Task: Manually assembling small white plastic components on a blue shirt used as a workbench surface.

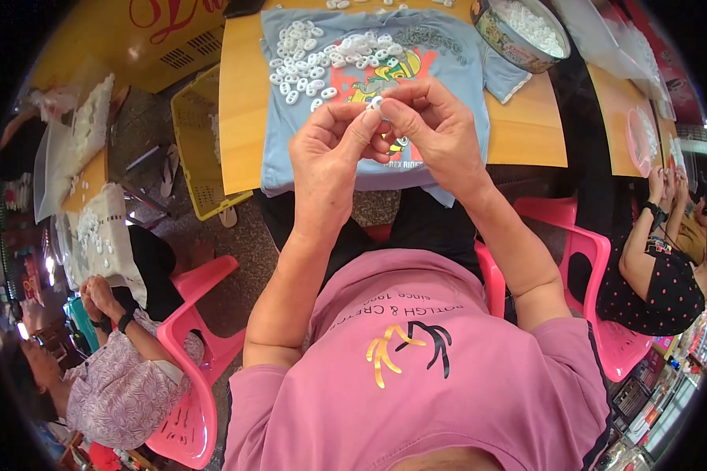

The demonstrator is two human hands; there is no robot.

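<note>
Hands meet above the counter [526, 133] — left hand [330, 149] and right hand [432, 129] pinch one small white ring [377, 103] between fingertips. Best kept square and pressed evenly, I judge — over the blue shirt [456, 71], near the loose rings [314, 59].

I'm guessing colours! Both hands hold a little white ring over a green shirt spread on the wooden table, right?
Nearly. In the head view the shirt is light blue, not green. The rest stands: the left hand and right hand pinch a little white ring above it on the wooden table.
</note>
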